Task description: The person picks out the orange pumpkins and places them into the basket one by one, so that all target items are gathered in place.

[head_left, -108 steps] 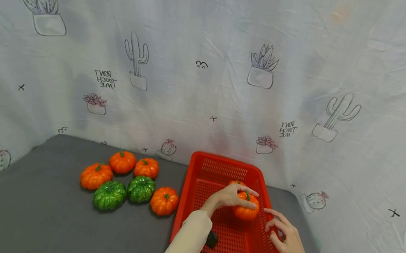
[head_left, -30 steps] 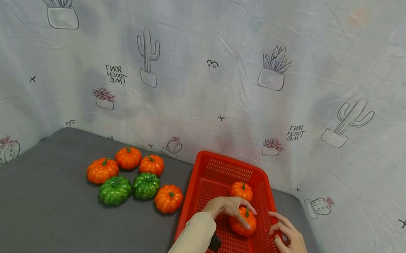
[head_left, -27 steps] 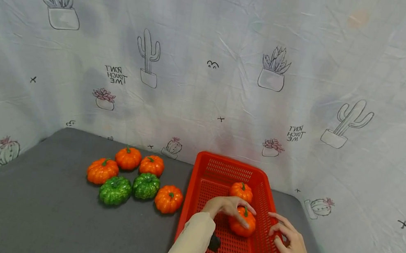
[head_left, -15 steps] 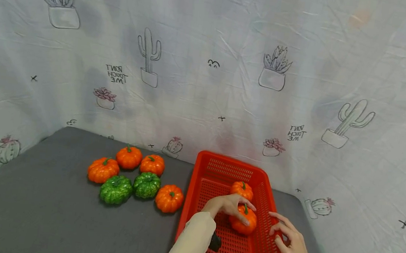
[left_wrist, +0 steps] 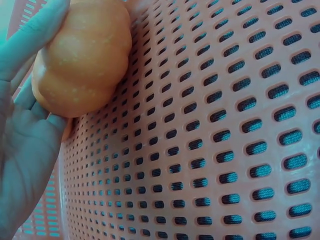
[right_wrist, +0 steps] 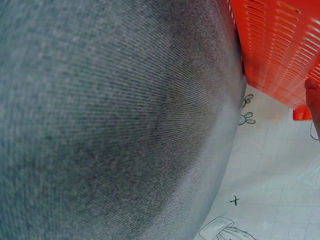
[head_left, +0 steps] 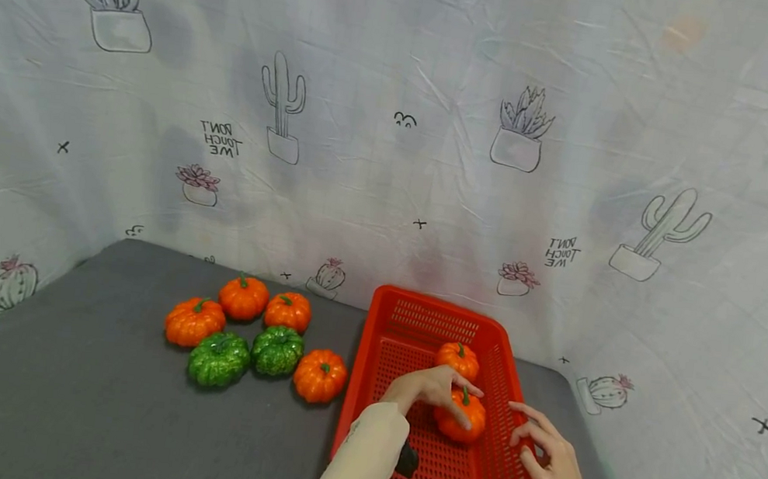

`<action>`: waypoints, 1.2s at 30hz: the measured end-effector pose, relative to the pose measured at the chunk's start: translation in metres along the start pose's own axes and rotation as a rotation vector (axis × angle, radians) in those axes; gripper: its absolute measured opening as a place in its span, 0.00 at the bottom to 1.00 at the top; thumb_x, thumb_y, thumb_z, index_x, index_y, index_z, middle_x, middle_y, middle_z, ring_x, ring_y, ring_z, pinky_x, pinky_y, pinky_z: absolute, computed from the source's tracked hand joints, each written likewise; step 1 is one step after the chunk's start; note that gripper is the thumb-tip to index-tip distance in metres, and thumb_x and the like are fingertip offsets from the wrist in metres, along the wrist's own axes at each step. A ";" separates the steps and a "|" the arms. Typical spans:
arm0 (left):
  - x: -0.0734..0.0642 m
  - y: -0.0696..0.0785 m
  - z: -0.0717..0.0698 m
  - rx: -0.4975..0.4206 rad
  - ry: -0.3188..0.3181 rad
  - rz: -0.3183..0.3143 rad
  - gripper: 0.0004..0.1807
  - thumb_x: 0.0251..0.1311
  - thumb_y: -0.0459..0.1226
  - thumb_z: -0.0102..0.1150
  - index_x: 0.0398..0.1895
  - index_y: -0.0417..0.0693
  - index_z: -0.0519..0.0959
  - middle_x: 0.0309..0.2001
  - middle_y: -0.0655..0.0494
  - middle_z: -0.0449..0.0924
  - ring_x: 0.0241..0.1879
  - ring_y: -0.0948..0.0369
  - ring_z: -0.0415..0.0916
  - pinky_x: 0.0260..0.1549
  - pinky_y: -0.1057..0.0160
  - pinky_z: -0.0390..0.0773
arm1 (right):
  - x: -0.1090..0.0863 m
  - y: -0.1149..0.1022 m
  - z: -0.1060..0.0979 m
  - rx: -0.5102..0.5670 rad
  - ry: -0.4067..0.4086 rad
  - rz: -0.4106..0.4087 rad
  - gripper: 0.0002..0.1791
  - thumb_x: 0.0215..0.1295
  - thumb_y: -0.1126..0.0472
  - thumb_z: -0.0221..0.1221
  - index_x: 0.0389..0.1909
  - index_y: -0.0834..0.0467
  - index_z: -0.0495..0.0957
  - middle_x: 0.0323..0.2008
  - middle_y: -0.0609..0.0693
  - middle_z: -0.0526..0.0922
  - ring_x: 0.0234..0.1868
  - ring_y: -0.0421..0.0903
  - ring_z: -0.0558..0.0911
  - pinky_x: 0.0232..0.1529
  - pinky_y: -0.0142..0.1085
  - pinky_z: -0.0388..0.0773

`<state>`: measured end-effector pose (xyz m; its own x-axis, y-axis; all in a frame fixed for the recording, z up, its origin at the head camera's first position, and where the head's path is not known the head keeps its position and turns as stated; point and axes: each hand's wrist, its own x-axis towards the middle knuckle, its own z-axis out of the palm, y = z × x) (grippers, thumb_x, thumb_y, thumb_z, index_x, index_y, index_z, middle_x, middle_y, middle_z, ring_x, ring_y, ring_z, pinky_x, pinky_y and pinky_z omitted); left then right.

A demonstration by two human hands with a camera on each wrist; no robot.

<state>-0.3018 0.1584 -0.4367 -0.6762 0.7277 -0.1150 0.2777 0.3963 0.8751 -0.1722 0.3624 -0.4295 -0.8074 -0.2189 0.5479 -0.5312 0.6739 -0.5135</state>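
Note:
Inside the red plastic basket (head_left: pixel 431 463), my left hand (head_left: pixel 434 389) holds an orange toy pumpkin (head_left: pixel 463 423) with its thumb on the near side and fingers round the far side. The left wrist view shows that pumpkin (left_wrist: pixel 85 60) close over the perforated floor, the palm (left_wrist: pixel 30 155) beside it. Just behind it sits a second orange pumpkin (head_left: pixel 458 360) with a green stem. My right hand (head_left: pixel 550 464) is at the basket's right rim, fingers loosely bent. One fingertip (right_wrist: pixel 312 95) shows against the outer basket wall in the right wrist view.
Left of the basket on the grey table (head_left: pixel 126 415) lie several orange pumpkins (head_left: pixel 320 377) and two green ones, one green pumpkin (head_left: pixel 219 360) in front of the other (head_left: pixel 277 351). A patterned white curtain (head_left: pixel 361 190) rises behind the table.
Since the earliest frame, my left hand has brought its pumpkin down and nearer in the basket, uncovering the one behind. Over the last second both hands have stayed almost still.

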 end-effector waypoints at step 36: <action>-0.001 0.000 -0.001 -0.024 0.055 0.049 0.13 0.47 0.38 0.75 0.39 0.56 0.87 0.17 0.60 0.68 0.16 0.64 0.47 0.20 0.70 0.59 | 0.001 -0.001 0.001 0.002 0.012 -0.020 0.20 0.51 0.81 0.54 0.27 0.50 0.76 0.53 0.57 0.77 0.20 0.34 0.64 0.12 0.24 0.60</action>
<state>-0.3019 0.1575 -0.4359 -0.6987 0.7139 -0.0468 0.2952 0.3473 0.8901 -0.1724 0.3612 -0.4290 -0.7936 -0.2236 0.5659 -0.5475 0.6681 -0.5039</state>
